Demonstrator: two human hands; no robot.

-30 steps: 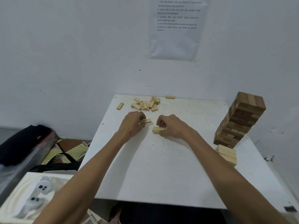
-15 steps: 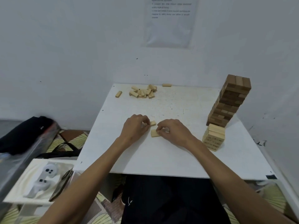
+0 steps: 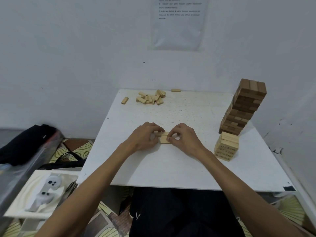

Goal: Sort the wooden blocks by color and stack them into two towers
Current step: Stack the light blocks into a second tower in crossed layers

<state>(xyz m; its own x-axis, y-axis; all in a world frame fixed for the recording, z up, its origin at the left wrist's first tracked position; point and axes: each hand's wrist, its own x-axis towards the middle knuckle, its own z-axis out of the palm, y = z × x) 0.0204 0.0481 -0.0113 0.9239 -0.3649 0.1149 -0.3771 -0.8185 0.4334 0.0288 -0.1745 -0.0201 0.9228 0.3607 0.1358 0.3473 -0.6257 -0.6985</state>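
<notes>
Both hands meet mid-tabletop (image 3: 171, 168): the left hand (image 3: 145, 137) and right hand (image 3: 186, 139) pinch a few pale blocks (image 3: 165, 139) from either end, their long sides running left to right. The short pale stack (image 3: 226, 146) stands off to the right, so the right hand is nearer.

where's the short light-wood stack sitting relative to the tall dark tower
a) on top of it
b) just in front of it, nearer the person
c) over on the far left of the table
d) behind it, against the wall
B: the light stack stands on the right side of the table, directly on the near side of the dark tower, closer to the person.
</notes>
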